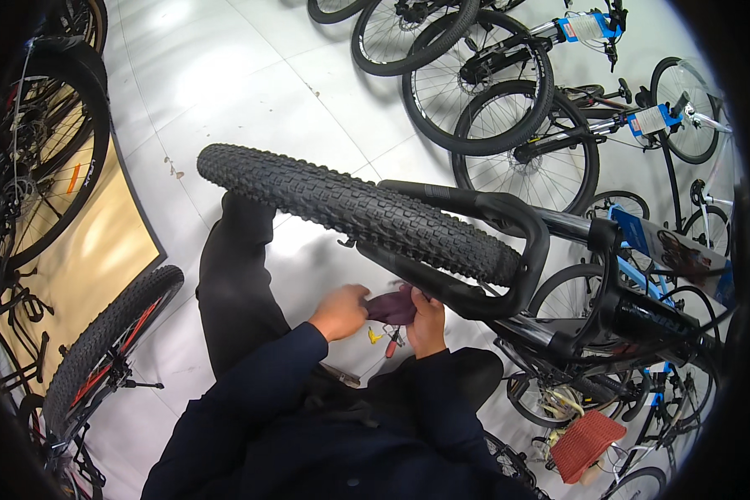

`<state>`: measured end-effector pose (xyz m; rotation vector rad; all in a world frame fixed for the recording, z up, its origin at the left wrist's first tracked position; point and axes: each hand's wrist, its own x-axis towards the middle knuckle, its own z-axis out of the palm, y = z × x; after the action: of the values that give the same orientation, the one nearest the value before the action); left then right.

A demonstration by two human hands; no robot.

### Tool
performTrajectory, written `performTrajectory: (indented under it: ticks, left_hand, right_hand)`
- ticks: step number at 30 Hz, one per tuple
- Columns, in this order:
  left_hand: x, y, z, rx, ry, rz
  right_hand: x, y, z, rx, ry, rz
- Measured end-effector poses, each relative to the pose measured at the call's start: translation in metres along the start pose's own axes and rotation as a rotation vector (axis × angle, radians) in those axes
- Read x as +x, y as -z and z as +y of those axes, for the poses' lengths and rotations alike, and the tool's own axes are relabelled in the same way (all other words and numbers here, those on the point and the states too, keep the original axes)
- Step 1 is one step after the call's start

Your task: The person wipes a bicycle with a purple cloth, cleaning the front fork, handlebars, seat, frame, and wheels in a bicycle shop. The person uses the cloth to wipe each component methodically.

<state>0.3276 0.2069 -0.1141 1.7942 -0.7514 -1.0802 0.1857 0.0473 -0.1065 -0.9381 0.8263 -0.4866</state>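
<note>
A dark purple cloth (pixel 392 307) is stretched between my two hands, beneath the bicycle's front wheel. My left hand (pixel 340 312) is closed on its left end. On the other side, my right hand (pixel 427 323) grips the cloth's right end, thumb on top. Just above the hands runs the knobbly black tire (pixel 358 208), set between the legs of a black suspension fork (pixel 533 242). Below the cloth, on the floor, lie a small yellow thing (pixel 374 336) and a tool with a red handle (pixel 392 347), partly hidden by my right hand.
Several bicycles (pixel 483 79) with blue tags stand at the far right. More bicycles (pixel 54 150) stand on a tan platform (pixel 112 242) at the left, near a wheel with a red rim (pixel 112 350). A reddish woven basket (pixel 587 446) sits at the lower right.
</note>
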Motion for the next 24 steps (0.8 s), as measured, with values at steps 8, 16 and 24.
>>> performTrajectory:
  ticks: [8,16,24]
  left_hand:
    - [0.022,0.003,-0.003,-0.417,0.178,0.334]
    - [0.028,-0.001,0.003,-0.327,-0.105,0.612]
    - [0.044,0.014,0.014,0.600,-0.547,0.618]
  right_hand:
    - [0.026,-0.026,-0.025,-0.573,-0.212,0.136]
    - [0.047,0.004,0.016,-1.713,0.403,-0.106]
    - [0.052,0.007,0.025,-1.679,0.702,-0.111]
